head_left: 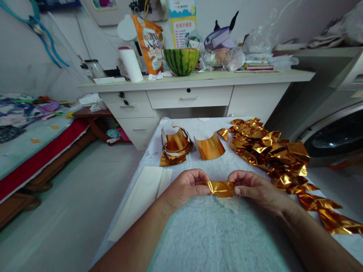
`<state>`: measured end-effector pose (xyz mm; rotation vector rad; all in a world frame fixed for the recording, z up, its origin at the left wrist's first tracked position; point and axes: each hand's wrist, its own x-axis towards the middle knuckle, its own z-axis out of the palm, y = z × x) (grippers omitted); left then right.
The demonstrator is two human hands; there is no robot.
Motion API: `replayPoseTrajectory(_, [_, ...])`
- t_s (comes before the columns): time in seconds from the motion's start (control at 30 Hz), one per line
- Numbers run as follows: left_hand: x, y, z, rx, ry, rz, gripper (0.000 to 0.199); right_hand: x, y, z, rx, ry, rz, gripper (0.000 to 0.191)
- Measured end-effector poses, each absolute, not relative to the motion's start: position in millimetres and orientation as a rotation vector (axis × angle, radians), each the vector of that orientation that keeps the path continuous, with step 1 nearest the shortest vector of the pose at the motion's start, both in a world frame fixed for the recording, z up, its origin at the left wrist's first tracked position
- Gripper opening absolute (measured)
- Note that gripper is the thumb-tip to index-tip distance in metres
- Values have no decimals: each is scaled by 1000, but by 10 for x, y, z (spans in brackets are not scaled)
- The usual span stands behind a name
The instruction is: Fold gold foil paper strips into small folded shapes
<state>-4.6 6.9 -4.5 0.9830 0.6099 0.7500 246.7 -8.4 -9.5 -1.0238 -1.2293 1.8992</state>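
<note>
The left hand is closed in a pinch on the left end of a small gold foil strip, thumb against bent fingers. The right hand grips the strip's right end in the same way, so the strip spans the space between the 2 hands, its shiny face creased. It is over the near-middle part of a table covered with a pale, quilted-looking cloth; whether its lower edge touches the cloth is hard to tell from this angle.

Beyond the left hand stands a curled stack of gold sheets, with white edges showing among the layers. Just to the right of that stack, 1 curved gold sheet rests apart, and a small folded gold piece lies near its far right corner. A large heap of folded gold pieces runs down the table's right side, past the right hand. Flat white sheets lie along the left edge, partly behind the left forearm.

Against the wall is a white desk bearing a cut watermelon, an orange pouch and a white roll. A washing machine stands to the right.
</note>
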Motion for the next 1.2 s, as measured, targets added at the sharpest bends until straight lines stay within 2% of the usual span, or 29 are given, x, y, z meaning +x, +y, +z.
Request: replayPoseTrajectory(1.2, [-23,92,-88,961,681,779,35,2420,-99,-10,-1069,-1268,1837,34])
